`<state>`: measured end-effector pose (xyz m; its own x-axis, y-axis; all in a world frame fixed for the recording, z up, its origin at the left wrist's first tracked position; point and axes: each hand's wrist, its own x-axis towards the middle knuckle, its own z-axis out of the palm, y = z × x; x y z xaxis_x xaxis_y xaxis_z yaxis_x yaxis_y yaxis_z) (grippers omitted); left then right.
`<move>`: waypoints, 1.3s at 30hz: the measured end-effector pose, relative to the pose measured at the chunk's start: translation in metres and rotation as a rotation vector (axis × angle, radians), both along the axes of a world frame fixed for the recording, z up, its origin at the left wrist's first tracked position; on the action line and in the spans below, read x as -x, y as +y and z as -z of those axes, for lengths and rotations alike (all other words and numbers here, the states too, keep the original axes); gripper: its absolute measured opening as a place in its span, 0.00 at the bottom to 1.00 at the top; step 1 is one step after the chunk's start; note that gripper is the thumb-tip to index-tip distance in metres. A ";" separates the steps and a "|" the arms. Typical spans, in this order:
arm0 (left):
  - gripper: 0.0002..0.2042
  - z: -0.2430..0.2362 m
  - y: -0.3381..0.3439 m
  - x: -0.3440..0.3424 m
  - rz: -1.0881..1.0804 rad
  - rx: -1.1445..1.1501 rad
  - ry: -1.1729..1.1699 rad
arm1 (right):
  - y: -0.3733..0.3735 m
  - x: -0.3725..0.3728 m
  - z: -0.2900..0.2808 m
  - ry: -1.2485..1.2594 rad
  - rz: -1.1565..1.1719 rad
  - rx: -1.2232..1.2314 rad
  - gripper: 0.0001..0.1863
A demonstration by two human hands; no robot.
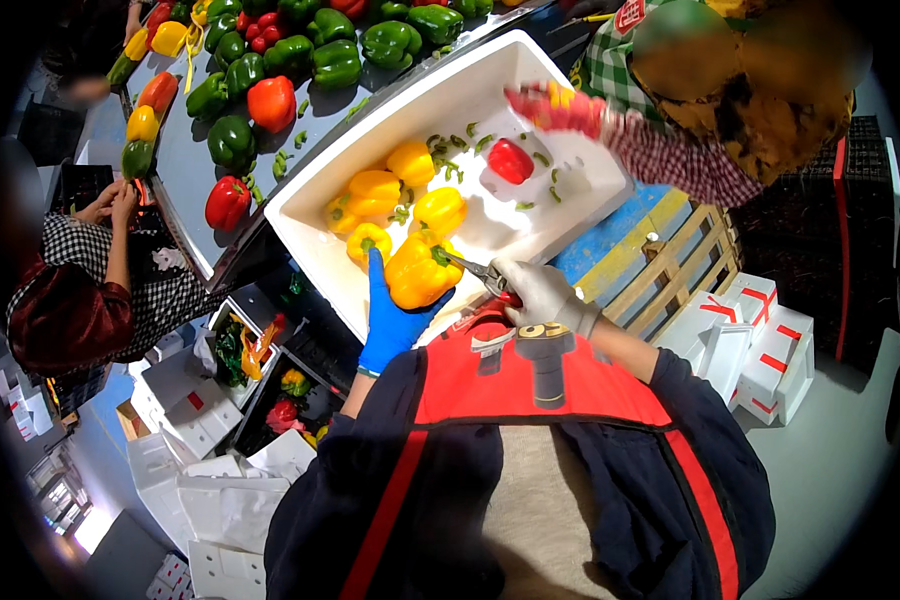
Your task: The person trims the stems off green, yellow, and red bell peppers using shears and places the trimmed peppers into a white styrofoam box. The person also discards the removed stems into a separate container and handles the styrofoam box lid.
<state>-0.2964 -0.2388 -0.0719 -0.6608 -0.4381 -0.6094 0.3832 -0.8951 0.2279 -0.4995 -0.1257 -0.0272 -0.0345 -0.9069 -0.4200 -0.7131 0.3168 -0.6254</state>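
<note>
My left hand (392, 318), in a blue glove, is closed on a large yellow bell pepper (416, 277) at the near side of a white foam box (577, 180). In a pale grey glove, my right hand (543, 296) grips small pruning shears (482, 272). The tips of the shears reach the pepper's green stem; whether they are cutting it I cannot tell. Several other yellow bell peppers (375, 192) lie in the box beyond my left hand. A red bell pepper (510, 161) and scattered green stem pieces (457, 171) rest on the box floor.
Green and red bell peppers (336, 65) cover a grey table (178, 205) at the far left. A co-worker's red-gloved hand (560, 108) reaches over the box's far right side. Another person's hands (115, 205) are at the left. A wooden pallet (670, 268) and white foam boxes (770, 340) stand right.
</note>
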 end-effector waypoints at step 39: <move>0.15 -0.055 -0.228 0.139 0.543 1.035 -0.141 | 0.021 0.046 0.055 -0.469 0.106 -0.059 0.35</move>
